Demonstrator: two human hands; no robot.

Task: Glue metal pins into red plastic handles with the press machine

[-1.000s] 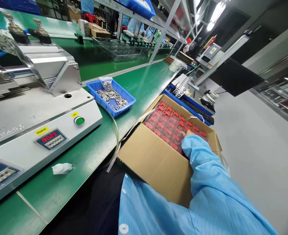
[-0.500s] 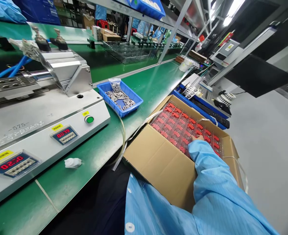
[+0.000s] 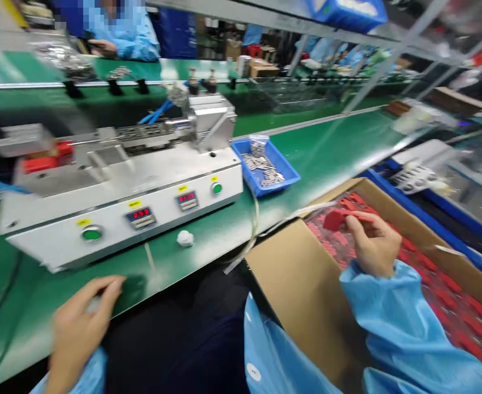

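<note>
My right hand [image 3: 376, 243] grips a flat red plastic part [image 3: 339, 219] between thumb and fingers, held above an open cardboard box [image 3: 294, 273]. Rows of similar red parts [image 3: 437, 279] lie in a clear tray inside the box. Over the front of the green bench [image 3: 158, 290], my left hand [image 3: 82, 323] has thumb and forefinger curled together; whether anything is between them cannot be made out. Behind that hand stands a white bench machine [image 3: 121, 230] with red digital displays and green buttons. A red piece [image 3: 39, 164] sits at the machine's left end.
A blue bin [image 3: 267, 169] of small metal pins stands right of the machine. Crumpled white material [image 3: 185, 238] lies before it. A thin hose [image 3: 255, 219] hangs over the bench edge. Across the bench is another person in a blue sleeve [image 3: 138, 38].
My right hand has lifted a red part out of the tray. The view has swung left, bringing my left hand and the whole machine into sight.
</note>
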